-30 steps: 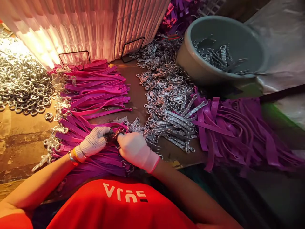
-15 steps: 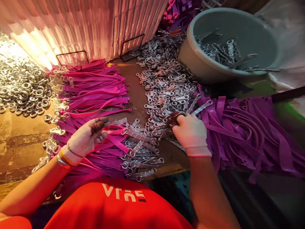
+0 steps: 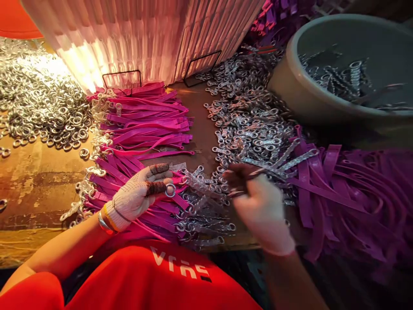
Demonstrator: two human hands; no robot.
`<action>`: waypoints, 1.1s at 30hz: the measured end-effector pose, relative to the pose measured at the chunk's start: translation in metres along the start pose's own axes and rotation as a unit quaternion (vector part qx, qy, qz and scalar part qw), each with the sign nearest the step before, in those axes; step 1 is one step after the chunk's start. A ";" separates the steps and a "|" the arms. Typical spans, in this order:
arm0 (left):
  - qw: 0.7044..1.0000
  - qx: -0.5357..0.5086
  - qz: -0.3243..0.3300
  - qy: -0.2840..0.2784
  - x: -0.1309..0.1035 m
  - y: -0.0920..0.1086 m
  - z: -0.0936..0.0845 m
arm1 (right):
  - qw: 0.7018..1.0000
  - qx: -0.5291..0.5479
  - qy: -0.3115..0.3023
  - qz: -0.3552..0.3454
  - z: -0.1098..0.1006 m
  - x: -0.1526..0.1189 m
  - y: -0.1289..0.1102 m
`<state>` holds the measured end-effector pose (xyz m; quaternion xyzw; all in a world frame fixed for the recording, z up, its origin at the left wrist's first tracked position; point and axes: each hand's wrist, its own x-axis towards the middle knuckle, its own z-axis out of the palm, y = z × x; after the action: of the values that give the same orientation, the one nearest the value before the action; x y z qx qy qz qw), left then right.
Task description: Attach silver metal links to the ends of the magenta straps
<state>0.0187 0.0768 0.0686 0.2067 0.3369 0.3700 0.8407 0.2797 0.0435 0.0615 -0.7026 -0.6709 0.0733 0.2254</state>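
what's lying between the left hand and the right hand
In the head view, silvery metal links lie between the left hand and the right hand, with pink strap ends nearer the left.

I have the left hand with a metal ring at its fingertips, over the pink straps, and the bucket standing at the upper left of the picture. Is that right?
Not quite: the head view shows the bucket at the upper right. The rest holds: the left hand has a metal ring at its fingertips, over the pink straps.
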 end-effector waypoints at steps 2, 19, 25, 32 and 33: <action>1.000 -0.012 0.011 0.002 -0.003 -0.001 0.002 | 0.990 0.100 -0.076 -0.058 0.006 -0.009 -0.036; 0.989 0.143 0.028 -0.001 -0.017 -0.006 -0.003 | 0.933 -0.076 -0.100 -0.337 0.017 -0.015 -0.078; 0.905 0.396 0.155 0.003 -0.026 -0.007 0.011 | 0.972 -0.024 -0.094 -0.213 0.021 -0.022 -0.083; 0.864 0.472 0.162 0.062 0.005 -0.006 0.018 | 0.978 -0.060 -0.147 -0.134 0.024 -0.020 -0.091; 0.880 0.451 0.141 0.059 0.012 -0.004 0.022 | 0.978 -0.065 -0.161 -0.113 0.022 -0.018 -0.089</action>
<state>0.0424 0.0816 0.0761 0.5865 0.4834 0.3041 0.5744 0.1885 0.0309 0.0756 -0.6148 -0.7766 0.1154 0.0751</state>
